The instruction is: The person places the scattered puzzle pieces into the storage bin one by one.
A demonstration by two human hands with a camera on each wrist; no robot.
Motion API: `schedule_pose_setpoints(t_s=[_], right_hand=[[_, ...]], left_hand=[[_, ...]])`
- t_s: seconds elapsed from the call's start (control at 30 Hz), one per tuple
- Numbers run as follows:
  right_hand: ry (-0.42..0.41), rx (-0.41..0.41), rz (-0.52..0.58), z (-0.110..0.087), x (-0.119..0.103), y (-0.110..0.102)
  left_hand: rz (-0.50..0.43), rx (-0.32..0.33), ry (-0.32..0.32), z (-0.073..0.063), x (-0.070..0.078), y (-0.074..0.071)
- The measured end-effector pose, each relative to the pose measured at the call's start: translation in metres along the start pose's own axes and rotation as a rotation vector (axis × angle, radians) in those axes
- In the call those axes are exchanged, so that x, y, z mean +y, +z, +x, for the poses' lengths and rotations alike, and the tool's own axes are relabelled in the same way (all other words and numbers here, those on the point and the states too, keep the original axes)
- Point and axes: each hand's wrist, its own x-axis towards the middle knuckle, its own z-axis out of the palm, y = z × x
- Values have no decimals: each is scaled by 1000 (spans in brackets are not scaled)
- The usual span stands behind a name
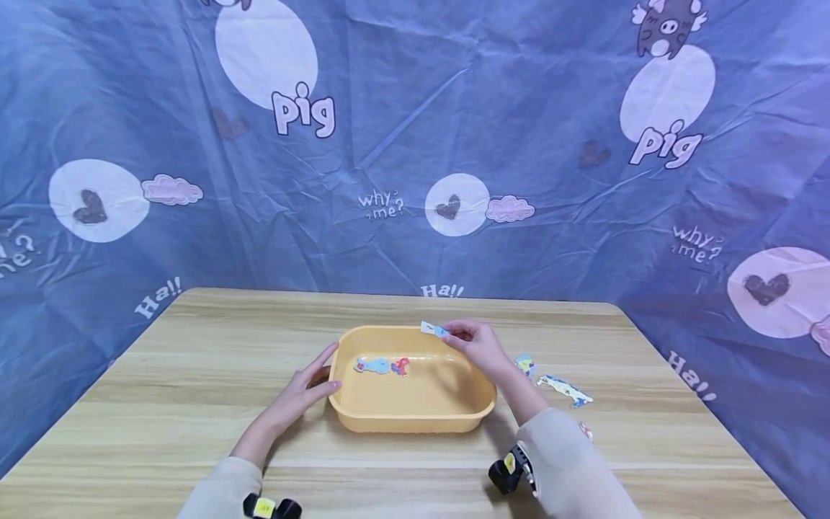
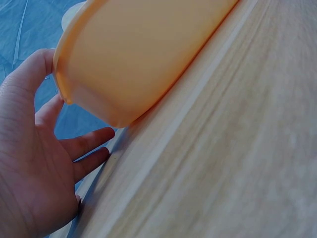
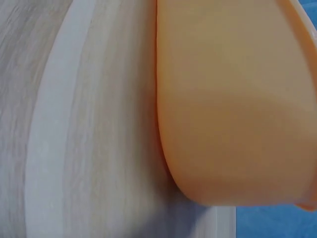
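Note:
A shallow yellow-orange plastic basin (image 1: 415, 423) sits on the table. My left hand (image 1: 302, 389) is at its left end, thumb and index fingertips touching the rim; in the left wrist view this hand (image 2: 44, 148) has its other fingers spread out beside the basin wall (image 2: 133, 54). Above the back right rim, my right hand (image 1: 478, 348) pinches a small flat white and light-blue cutout piece (image 1: 431, 329). Inside the basin lie a light-blue cutout (image 1: 372, 366) and a red one (image 1: 400, 367). The right wrist view has the basin's outer wall (image 3: 237, 109), with the hand out of sight.
Right of the basin, on the wooden table (image 1: 194, 404), lie a blue-yellow cutout (image 1: 524, 365), a long white and blue one (image 1: 565, 389) and a small reddish one (image 1: 586, 431). A blue printed cloth (image 1: 415, 108) hangs behind the table.

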Motion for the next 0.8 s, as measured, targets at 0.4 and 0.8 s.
schedule_pose_setpoints(t_s=[0.4, 0.8], right_hand=[[5, -25, -34, 3, 5, 13], [31, -63, -82, 6, 10, 20]], left_hand=[[-1, -1, 1, 0, 1, 0], [5, -3, -2, 0, 0, -1]])
